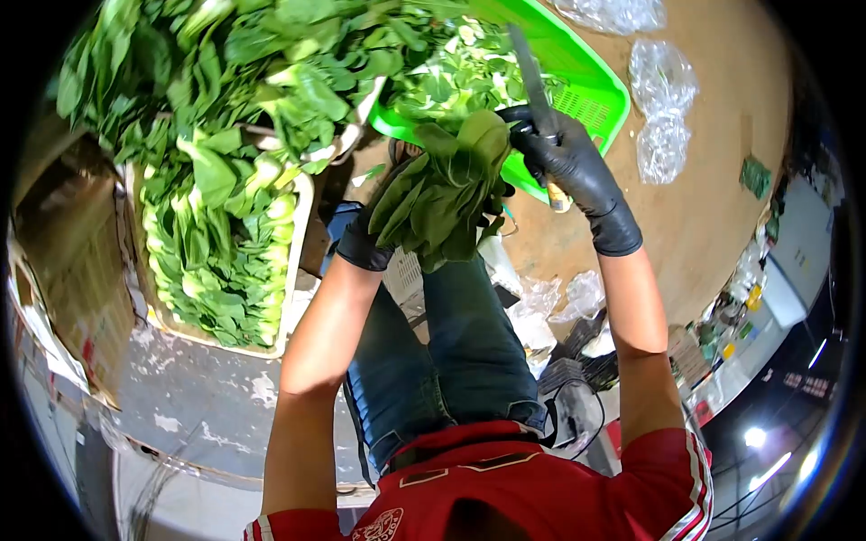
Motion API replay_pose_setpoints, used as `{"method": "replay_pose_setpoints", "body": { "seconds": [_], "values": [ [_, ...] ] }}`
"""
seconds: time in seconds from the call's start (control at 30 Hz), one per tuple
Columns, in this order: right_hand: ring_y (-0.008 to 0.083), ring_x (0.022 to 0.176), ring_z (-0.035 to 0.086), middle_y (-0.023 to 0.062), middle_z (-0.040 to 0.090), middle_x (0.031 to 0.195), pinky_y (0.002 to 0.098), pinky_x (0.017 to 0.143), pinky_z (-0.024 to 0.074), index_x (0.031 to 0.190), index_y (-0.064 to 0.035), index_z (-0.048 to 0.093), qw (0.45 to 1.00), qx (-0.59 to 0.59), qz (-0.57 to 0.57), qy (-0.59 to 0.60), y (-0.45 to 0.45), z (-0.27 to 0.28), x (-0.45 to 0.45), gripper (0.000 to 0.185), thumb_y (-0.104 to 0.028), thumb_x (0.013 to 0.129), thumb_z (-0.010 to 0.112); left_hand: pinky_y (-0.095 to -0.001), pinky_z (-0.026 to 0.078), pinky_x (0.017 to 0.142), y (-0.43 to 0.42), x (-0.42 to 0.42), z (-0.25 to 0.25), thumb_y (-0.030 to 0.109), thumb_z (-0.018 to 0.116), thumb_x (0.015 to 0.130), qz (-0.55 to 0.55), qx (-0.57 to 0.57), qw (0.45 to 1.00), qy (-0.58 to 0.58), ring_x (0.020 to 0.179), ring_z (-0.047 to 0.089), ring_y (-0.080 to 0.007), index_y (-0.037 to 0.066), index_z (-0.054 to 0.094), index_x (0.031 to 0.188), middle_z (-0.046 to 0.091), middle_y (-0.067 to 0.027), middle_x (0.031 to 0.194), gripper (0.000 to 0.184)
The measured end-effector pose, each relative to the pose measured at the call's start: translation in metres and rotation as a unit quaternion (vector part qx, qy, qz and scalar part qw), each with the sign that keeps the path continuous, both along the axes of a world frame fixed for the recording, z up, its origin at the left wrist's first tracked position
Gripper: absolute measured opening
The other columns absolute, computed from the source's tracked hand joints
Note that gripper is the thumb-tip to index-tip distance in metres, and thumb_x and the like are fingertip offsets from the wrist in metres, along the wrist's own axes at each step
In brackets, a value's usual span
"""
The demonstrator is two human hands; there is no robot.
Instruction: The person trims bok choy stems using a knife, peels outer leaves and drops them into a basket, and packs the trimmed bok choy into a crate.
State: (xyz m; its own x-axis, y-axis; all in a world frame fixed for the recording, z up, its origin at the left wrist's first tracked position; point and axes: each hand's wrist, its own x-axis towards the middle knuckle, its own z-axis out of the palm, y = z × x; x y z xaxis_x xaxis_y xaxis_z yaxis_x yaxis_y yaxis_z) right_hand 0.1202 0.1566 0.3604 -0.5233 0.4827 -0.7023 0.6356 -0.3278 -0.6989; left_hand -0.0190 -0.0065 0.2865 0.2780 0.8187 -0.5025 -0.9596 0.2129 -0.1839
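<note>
My left hand (372,230), in a black glove, is closed around a bunch of leafy greens (442,198); the leaves hide most of its fingers. Close beside the bunch, my right hand (568,162), also gloved in black, grips a knife (532,81) whose blade points up and away from me. The knife's handle end (559,197) shows below the palm. Beyond both hands lies a bright green basket (591,77) with cut leaves and pale pieces (460,77) in it.
A pile of leafy greens (234,54) fills the upper left. Below it, a pale crate (302,243) holds rows of greens. Clear plastic bags (663,86) lie on the brown surface (722,153) at the right. More plastic (577,298) lies beside my legs.
</note>
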Motion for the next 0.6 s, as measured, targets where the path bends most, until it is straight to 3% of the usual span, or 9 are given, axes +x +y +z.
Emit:
{"method": "replay_pose_setpoints", "body": {
  "seconds": [0.07,0.13,0.17,0.23,0.37,0.43,0.5,0.53,0.6],
  "values": [
    [0.0068,0.057,0.047,-0.0003,0.055,0.069,0.0220,0.053,0.0396,0.091,-0.0016,0.058,0.992,0.039,0.105,-0.065,-0.009,-0.003,-0.024,0.032,-0.028,0.076,0.067,-0.0383,0.039,0.097,-0.013,-0.021,0.016,0.035,0.036,0.094,0.013,0.123,0.965,0.230,0.114,0.047,-0.0252,0.000,0.033,0.130,0.041,-0.0161,0.131,0.051],
    [0.0071,0.058,0.047,-0.0004,0.053,0.068,0.0228,0.054,0.0402,0.087,-0.0014,0.057,0.992,-0.008,0.105,-0.063,-0.017,0.009,-0.045,0.028,-0.025,0.075,0.066,-0.0386,0.040,0.096,-0.027,-0.032,0.007,0.038,0.035,0.093,0.077,0.198,0.966,0.148,0.113,0.047,-0.0250,-0.001,0.034,0.130,0.042,-0.0162,0.130,0.053],
    [0.0073,0.059,0.047,-0.0005,0.052,0.068,0.0232,0.055,0.0404,0.085,-0.0013,0.057,0.992,-0.031,0.105,-0.064,-0.020,0.014,-0.054,0.026,-0.024,0.075,0.065,-0.0389,0.038,0.097,-0.035,-0.028,-0.025,0.042,0.033,0.093,0.132,0.215,0.966,-0.052,0.114,0.046,-0.0253,0.000,0.035,0.130,0.042,-0.0160,0.129,0.055],
    [0.0075,0.060,0.048,0.0001,0.053,0.069,0.0236,0.056,0.0411,0.086,-0.0009,0.057,0.987,-0.012,0.148,-0.063,-0.028,0.013,-0.064,0.025,-0.022,0.074,0.064,-0.0375,0.037,0.097,-0.053,-0.023,-0.049,0.044,0.032,0.093,0.168,0.220,0.947,-0.164,0.113,0.046,-0.0249,0.001,0.037,0.129,0.045,-0.0152,0.126,0.056],
    [0.0081,0.063,0.050,0.0000,0.055,0.072,0.0241,0.057,0.0422,0.091,-0.0002,0.058,0.982,0.090,0.156,-0.059,-0.055,-0.004,-0.069,0.023,-0.018,0.076,0.060,-0.0310,0.040,0.091,-0.099,-0.016,-0.039,0.041,0.039,0.092,0.110,0.135,0.963,0.206,0.104,0.051,-0.0223,0.000,0.045,0.123,0.052,-0.0122,0.116,0.051],
    [0.0054,0.055,0.045,-0.0004,0.057,0.072,0.0215,0.050,0.0359,0.089,-0.0023,0.061,0.986,0.035,0.144,-0.073,-0.060,-0.009,-0.073,0.016,-0.016,0.081,0.057,-0.0297,0.040,0.089,-0.119,-0.051,-0.016,0.033,0.050,0.088,0.052,0.044,0.927,0.370,0.103,0.050,-0.0189,-0.002,0.044,0.122,0.052,-0.0111,0.115,0.049],
    [0.0042,0.052,0.042,-0.0009,0.058,0.069,0.0195,0.047,0.0317,0.086,-0.0026,0.062,0.988,0.069,0.114,-0.077,-0.076,-0.013,-0.077,0.018,-0.019,0.084,0.056,-0.0284,0.040,0.087,-0.147,-0.080,0.012,0.026,0.061,0.084,0.033,-0.054,0.896,0.440,0.101,0.050,-0.0154,-0.004,0.043,0.122,0.053,-0.0099,0.114,0.051],
    [0.0039,0.050,0.042,0.0001,0.060,0.069,0.0196,0.045,0.0316,0.086,-0.0018,0.062,0.990,0.054,0.106,-0.077,-0.086,-0.014,-0.082,0.020,-0.021,0.085,0.056,-0.0280,0.033,0.095,-0.174,-0.079,0.004,0.023,0.058,0.086,0.114,-0.087,0.886,0.441,0.115,0.041,-0.0165,-0.001,0.031,0.132,0.043,-0.0113,0.126,0.059],
    [0.0048,0.045,0.041,0.0038,0.062,0.072,0.0199,0.042,0.0323,0.087,-0.0008,0.061,0.987,0.024,0.114,-0.110,-0.094,-0.035,-0.069,0.025,-0.024,0.088,0.053,-0.0292,0.031,0.097,-0.211,-0.107,0.024,0.021,0.057,0.087,0.140,-0.220,0.790,0.554,0.118,0.038,-0.0184,-0.001,0.029,0.134,0.041,-0.0122,0.129,0.059]
  ]
}}
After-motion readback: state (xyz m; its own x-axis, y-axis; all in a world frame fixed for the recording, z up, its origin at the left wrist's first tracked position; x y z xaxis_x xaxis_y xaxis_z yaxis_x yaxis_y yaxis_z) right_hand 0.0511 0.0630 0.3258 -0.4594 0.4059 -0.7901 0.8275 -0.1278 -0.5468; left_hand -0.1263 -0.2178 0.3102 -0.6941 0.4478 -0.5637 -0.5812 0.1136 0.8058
